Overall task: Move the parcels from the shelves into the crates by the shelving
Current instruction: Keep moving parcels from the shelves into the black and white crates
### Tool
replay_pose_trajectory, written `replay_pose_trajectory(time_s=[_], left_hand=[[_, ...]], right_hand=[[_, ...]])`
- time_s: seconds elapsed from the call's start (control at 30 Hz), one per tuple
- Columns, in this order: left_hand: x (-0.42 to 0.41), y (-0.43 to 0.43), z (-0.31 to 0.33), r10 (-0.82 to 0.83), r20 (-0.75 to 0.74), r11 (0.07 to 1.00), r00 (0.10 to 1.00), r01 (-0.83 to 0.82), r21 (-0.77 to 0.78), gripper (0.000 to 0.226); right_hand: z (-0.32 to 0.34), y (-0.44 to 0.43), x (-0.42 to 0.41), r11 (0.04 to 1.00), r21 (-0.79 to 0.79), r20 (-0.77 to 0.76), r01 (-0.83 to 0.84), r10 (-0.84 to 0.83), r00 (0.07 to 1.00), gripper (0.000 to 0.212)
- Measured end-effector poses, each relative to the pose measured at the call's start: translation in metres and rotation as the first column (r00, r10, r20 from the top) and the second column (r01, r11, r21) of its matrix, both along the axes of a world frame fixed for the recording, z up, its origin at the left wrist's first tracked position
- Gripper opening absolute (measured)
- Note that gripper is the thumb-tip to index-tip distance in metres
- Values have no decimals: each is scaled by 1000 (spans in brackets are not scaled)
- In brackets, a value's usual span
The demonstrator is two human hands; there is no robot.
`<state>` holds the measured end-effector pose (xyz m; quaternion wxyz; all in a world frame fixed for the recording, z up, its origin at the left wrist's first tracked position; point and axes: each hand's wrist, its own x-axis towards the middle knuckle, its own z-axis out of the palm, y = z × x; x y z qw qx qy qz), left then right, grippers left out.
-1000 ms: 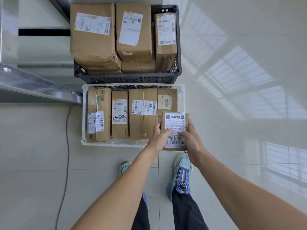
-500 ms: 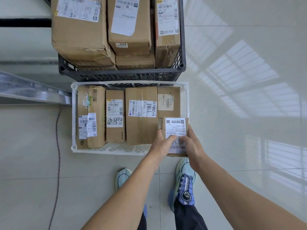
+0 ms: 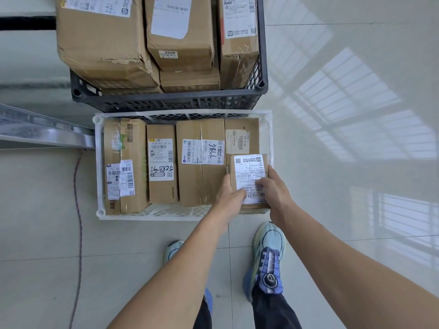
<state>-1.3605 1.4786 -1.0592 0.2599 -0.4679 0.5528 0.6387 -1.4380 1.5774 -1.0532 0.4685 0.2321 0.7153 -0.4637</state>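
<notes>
Nearest to me: both forearms run fwd over my shoes [image 3: 269, 257] and meet on one small parcel [image 3: 249, 173], so that's the thing in hand. My left hand [image 3: 231, 194] is curled onto its near-left corner, fingertips pressed on the label; my right hand [image 3: 273, 188] is clamped on its right edge w/ the thumb lying across the label. So a two-hand pinch, one hand per side, neither spread. The parcel sits directly btwn the hands, label up, long axis running away from me, near end right at my fingertips. It's at the near-right corner of the white crate [image 3: 99, 162]; can't tell if it's bottomed out or a bit proud of the floor of the crate. The relation that matters, I reckon: the slot is straight under the grip, bounded just left of my left hand by the 7786 box [image 3: 202, 162], just past the far end by a flatter parcel [image 3: 242, 136], and right of my right hand by the crate wall. Tight fit, so fingers prob need to slide out upward, not sideways. Either hand is equally near. Further left of the grip: two more parcels standing in the same crate. Beyond it all, touching the far rim, the dark crate [image 3: 166, 102], stacked w/ bigger boxes.
</notes>
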Motion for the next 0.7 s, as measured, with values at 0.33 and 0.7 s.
replay_pose_trajectory(time_s=[0.33, 0.7], left_hand=[[8, 0, -15, 4, -48, 1000, 999, -4, 14, 60], [22, 7, -25, -72, -48, 997, 996, 71, -27, 83]], right_hand=[[-11, 3, 8, 1000, -4, -65, -25, 25, 998, 59], [-18, 11, 21, 996, 31, -90, -87, 89, 992, 71]])
